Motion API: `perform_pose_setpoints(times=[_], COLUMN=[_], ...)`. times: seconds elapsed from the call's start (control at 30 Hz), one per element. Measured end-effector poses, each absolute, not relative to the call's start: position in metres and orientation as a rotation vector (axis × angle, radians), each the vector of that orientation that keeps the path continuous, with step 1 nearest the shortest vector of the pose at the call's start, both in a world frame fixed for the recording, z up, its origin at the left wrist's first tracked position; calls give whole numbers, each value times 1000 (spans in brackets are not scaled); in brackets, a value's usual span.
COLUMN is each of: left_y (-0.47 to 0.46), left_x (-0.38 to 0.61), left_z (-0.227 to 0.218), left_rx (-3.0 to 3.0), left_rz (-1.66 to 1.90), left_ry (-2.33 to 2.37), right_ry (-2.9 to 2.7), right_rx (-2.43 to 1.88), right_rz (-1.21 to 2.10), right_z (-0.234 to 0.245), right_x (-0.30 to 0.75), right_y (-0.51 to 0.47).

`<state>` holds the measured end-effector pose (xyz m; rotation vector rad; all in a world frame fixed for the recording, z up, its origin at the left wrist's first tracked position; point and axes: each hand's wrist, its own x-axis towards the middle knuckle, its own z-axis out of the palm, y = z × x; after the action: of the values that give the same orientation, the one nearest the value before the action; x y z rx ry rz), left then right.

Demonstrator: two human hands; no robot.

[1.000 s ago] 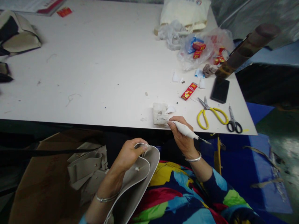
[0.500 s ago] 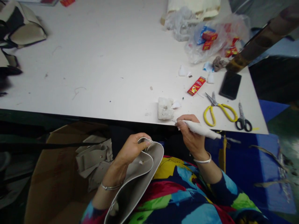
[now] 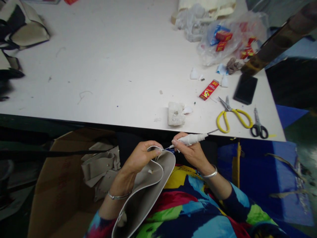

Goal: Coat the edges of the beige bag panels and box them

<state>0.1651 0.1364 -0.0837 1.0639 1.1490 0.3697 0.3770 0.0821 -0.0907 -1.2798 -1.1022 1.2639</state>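
Beside a white surface (image 3: 111, 72), a worker's left hand (image 3: 141, 157) pinches a grey piece (image 3: 148, 181) by its rim. The right hand (image 3: 192, 153) grips a white-handled tool (image 3: 193, 139), tip at that rim; the piece lies between the 2 forearms (image 3: 121, 185).

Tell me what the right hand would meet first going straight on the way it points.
Likely the edge of the beige piece by the left hand; the tool in the right hand may be touching it, depth unclear.
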Motion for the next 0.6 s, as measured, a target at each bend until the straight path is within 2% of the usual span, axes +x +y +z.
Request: perform_pose_setpoints(times=[0.47,0.6], left_y=[131,132], left_x=[167,168], left_z=[-91,-87], left_rx=[1139,1024], left_rz=[489,527], left_ry=[1129,1148], right_ry=[-1228,-1561], right_rx=[-1307,-1157], right_rz=[1165,1089], right_z=[-91,-93], right_x=[367,377], right_y=[93,85])
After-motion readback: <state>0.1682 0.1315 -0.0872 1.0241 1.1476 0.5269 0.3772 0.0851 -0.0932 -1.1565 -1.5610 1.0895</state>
